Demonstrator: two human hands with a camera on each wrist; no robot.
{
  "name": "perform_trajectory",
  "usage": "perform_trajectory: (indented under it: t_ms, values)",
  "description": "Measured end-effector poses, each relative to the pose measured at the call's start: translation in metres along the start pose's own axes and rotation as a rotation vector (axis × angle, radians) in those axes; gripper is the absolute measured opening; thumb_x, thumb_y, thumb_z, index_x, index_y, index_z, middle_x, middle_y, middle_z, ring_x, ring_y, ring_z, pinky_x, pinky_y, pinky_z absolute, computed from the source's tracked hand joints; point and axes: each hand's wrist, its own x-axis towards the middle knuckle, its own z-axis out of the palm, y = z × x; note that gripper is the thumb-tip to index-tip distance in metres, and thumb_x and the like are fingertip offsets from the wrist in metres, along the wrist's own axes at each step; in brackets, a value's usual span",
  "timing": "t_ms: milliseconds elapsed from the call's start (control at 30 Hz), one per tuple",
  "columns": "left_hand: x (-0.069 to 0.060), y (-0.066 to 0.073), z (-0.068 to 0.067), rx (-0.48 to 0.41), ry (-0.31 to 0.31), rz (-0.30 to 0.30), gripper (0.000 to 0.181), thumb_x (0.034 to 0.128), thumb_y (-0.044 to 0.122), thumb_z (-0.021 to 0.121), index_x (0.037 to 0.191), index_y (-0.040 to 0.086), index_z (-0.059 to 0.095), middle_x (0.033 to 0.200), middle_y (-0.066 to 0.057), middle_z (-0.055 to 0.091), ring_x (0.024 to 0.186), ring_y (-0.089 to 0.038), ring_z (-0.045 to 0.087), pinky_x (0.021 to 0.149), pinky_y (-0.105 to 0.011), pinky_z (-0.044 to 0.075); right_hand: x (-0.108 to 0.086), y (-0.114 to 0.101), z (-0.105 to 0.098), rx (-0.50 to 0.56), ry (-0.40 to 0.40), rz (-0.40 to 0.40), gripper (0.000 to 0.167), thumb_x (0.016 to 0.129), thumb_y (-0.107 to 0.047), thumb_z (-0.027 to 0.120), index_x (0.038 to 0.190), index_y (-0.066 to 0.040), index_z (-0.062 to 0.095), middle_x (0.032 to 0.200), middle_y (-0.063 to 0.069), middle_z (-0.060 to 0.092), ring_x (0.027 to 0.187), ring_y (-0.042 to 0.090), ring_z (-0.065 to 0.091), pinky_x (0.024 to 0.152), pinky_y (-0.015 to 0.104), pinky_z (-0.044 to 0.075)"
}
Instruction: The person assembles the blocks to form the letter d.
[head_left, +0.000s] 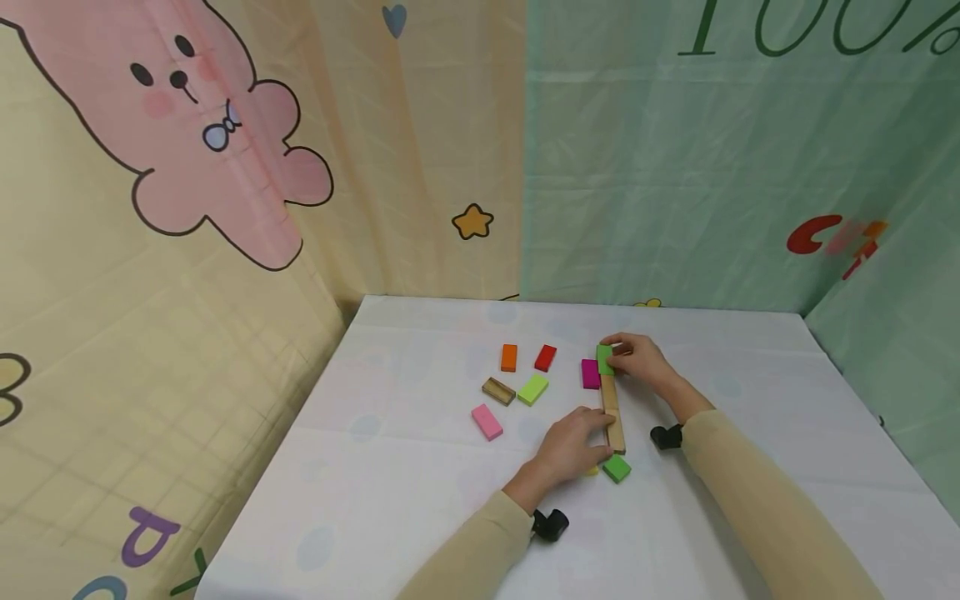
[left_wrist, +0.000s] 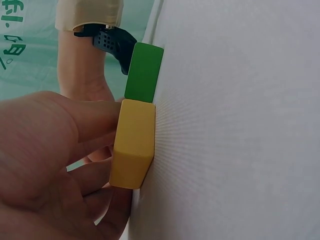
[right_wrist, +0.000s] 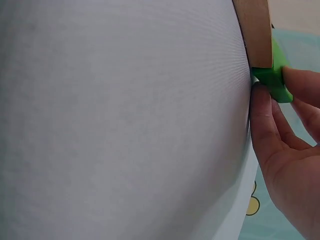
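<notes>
- Two green blocks: the far green block (head_left: 604,353) tops a wooden row, the near green block (head_left: 617,468) lies just past its near end.
- The wooden strip (head_left: 610,393) looks like two plain pieces end to end.
- One each of orange block (head_left: 508,357), red block (head_left: 545,358), magenta block (head_left: 590,374), lime block (head_left: 533,389), brown block (head_left: 498,391), pink block (head_left: 487,422) and yellow block (left_wrist: 134,135).
- Magenta sits beside the row's far end; the other five loose colours lie left on the white table (head_left: 405,492).
- The left hand (head_left: 567,447) mostly hides yellow from the head view.
- Right hand (head_left: 639,362): its grip pinches the far green block.
- Left hand: fingertips at the strip's near part; I cannot tell whether its grip pinches.
- The strip is pale, narrow, straight-edged; the green is bright and smooth.
</notes>
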Motion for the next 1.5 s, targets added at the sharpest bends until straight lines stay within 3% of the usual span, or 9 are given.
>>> perform_trajectory:
  t_ms: [400,733,1133,1500]
  values:
    - [-0.002,0.005,0.001,0.005,0.017,-0.007,0.050,0.0910,0.032,0.077,0.138,0.025,0.063,0.136,0.012,0.058,0.124,-0.003,0.051,0.098,-0.023,0.046,0.001,0.001,-0.004,-0.124,-0.105,-0.009,0.045,0.094,-0.013,0.070,0.136,0.000,0.059,0.136,0.023,0.054,0.109,0.035,0.056,0.077,0.034,0.055]
    - [-0.002,0.005,0.002,0.035,0.019,0.004,0.048,0.0909,0.033,0.077,0.137,0.025,0.064,0.138,0.011,0.058,0.125,-0.004,0.051,0.098,-0.024,0.047,0.000,-0.001,-0.009,-0.192,-0.165,-0.040,0.051,0.093,-0.013,0.072,0.139,0.002,0.057,0.136,0.025,0.053,0.110,0.037,0.056,0.081,0.039,0.055]
    - [-0.002,0.003,0.002,0.049,0.007,0.009,0.047,0.0919,0.033,0.076,0.137,0.025,0.064,0.139,0.011,0.057,0.127,-0.005,0.050,0.099,-0.025,0.046,-0.004,0.003,-0.010,-0.173,-0.189,-0.066,0.056,0.092,-0.015,0.073,0.142,0.000,0.055,0.136,0.023,0.052,0.102,0.032,0.056,0.076,0.037,0.055]
    - [-0.003,0.001,0.002,0.050,0.012,0.018,0.048,0.0918,0.033,0.076,0.137,0.025,0.064,0.138,0.011,0.057,0.127,-0.005,0.050,0.099,-0.025,0.046,-0.003,0.008,-0.008,-0.133,-0.190,-0.041,0.058,0.093,-0.017,0.073,0.145,-0.004,0.053,0.140,0.021,0.050,0.108,0.032,0.055,0.081,0.039,0.053]
